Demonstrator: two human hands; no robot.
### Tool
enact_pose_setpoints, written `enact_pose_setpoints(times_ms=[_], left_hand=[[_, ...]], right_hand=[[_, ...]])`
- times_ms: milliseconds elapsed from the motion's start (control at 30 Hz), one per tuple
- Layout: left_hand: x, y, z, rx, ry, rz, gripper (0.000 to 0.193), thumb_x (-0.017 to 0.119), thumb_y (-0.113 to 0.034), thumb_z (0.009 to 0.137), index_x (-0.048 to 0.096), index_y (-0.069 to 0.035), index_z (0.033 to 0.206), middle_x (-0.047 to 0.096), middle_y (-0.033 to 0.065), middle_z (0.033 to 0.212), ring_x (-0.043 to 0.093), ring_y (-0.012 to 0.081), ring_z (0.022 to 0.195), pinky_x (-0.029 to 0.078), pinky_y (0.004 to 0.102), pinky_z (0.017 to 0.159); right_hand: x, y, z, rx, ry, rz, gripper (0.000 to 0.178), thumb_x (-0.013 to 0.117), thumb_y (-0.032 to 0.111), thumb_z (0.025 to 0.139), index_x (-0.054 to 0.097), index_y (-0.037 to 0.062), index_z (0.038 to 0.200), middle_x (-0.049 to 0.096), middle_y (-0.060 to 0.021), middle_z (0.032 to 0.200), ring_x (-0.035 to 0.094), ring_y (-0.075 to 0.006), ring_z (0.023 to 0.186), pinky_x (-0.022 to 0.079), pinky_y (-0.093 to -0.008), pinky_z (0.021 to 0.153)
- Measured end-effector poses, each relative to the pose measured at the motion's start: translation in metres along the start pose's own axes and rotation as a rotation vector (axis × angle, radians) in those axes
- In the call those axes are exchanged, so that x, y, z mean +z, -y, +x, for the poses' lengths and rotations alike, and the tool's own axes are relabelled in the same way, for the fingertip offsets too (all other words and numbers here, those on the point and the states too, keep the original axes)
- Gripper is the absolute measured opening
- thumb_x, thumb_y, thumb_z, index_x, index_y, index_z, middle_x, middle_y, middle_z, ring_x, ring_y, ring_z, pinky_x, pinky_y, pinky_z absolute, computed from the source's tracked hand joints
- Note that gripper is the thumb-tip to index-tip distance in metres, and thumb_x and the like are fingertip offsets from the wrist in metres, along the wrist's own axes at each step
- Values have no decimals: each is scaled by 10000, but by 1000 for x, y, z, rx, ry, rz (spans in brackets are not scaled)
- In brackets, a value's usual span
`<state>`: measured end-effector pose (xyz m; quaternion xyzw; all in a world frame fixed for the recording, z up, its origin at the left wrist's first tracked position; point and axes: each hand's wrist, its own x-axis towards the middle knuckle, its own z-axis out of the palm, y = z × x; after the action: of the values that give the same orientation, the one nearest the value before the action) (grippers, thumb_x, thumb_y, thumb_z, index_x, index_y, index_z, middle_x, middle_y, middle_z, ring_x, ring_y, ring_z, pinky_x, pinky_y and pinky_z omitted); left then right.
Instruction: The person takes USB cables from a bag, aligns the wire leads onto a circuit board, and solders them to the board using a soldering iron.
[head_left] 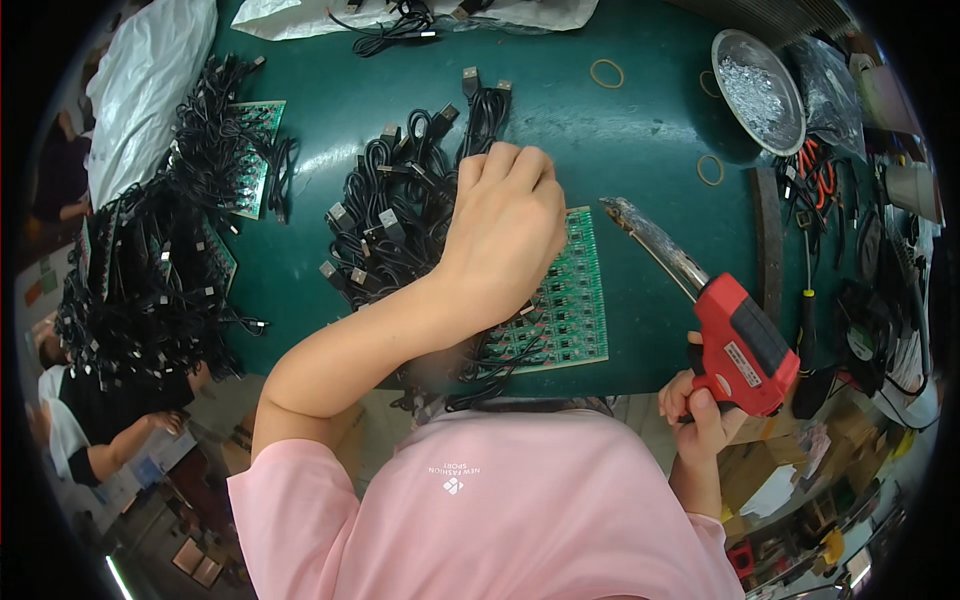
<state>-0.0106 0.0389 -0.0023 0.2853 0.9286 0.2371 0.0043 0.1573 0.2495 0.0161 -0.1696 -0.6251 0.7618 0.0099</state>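
Observation:
A green circuit board panel [572, 320] with rows of small parts lies near the table's front edge. My left hand [510, 225] is over its upper left part, fingers curled and pressed together. The fingertips and whatever they hold are hidden beneath the hand. Black USB cables [400, 180] pile up left of the panel, with one bundle [485, 115] just beyond my knuckles. Some cable ends lie on the panel's near left part. My right hand [700, 405] grips a red and black soldering gun [745, 345], its tip pointing up and left, right of the panel and apart from it.
More cables [150, 270] and circuit boards [262, 125] crowd the left side, beside a white plastic bag [150, 90]. A metal bowl [735, 110] of clear bits stands far right. Rubber bands [607, 74], a dark bar [767, 240] and a screwdriver [808, 310] lie about.

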Motion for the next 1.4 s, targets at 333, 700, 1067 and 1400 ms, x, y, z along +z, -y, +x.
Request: enact_pose_setpoints(times_ms=[333, 700, 1067, 1400], left_hand=[[-12, 10, 3, 110, 22, -179, 82, 719, -40, 732, 695, -53, 809, 662, 50, 779, 577, 234, 800, 408, 347, 796], [-8, 16, 4, 192, 64, -234, 116, 706, -14, 729, 710, -27, 844, 643, 62, 836, 567, 246, 832, 424, 351, 779], [-10, 19, 9, 173, 170, -270, 106, 686, -32, 763, 709, -20, 865, 621, 71, 823, 557, 244, 845, 402, 350, 808], [-9, 19, 8, 183, 163, -270, 108, 676, -36, 763, 708, -15, 864, 622, 72, 815, 556, 247, 839, 400, 357, 808]], right_hand=[[-7, -12, -11, 64, 22, 128, 599, 641, 215, 873, 381, -120, 1296, 506, -63, 623, 430, -109, 464, 381, -259, 457], [-11, -30, -25, 96, 77, 108, 584, 615, 275, 889, 379, -123, 1244, 455, -49, 546, 404, -127, 426, 356, -278, 443], [-3, -27, -20, 111, 50, 103, 546, 631, 306, 884, 402, -99, 1169, 439, -47, 527, 394, -129, 411, 359, -276, 436], [-1, -30, -23, 87, 29, 126, 425, 607, 262, 887, 409, -55, 1091, 446, -58, 554, 415, -141, 438, 369, -288, 447]])
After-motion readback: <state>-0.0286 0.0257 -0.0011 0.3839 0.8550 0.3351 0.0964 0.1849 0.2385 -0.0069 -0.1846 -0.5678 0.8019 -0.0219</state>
